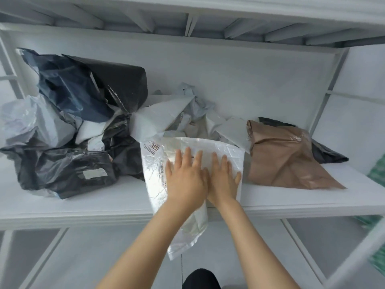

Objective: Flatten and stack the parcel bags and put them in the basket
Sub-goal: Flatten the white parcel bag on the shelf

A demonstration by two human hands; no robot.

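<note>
A flat bag [154,170] lies on the shelf [83,197], heap [73,122] to its left, lone bag [281,155] right.

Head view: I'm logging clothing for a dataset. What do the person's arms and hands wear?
Nothing visible: the left hand and right hand are bare, with no gloves, rings or watch, and no sleeves in view.

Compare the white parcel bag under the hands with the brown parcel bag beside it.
The white bag bears print; the brown bag is plain. The left hand and right hand press flat on the white bag; no hand touches the brown bag. The white bag overhangs the shelf edge; the brown bag lies fully on it. Both are creased.
</note>
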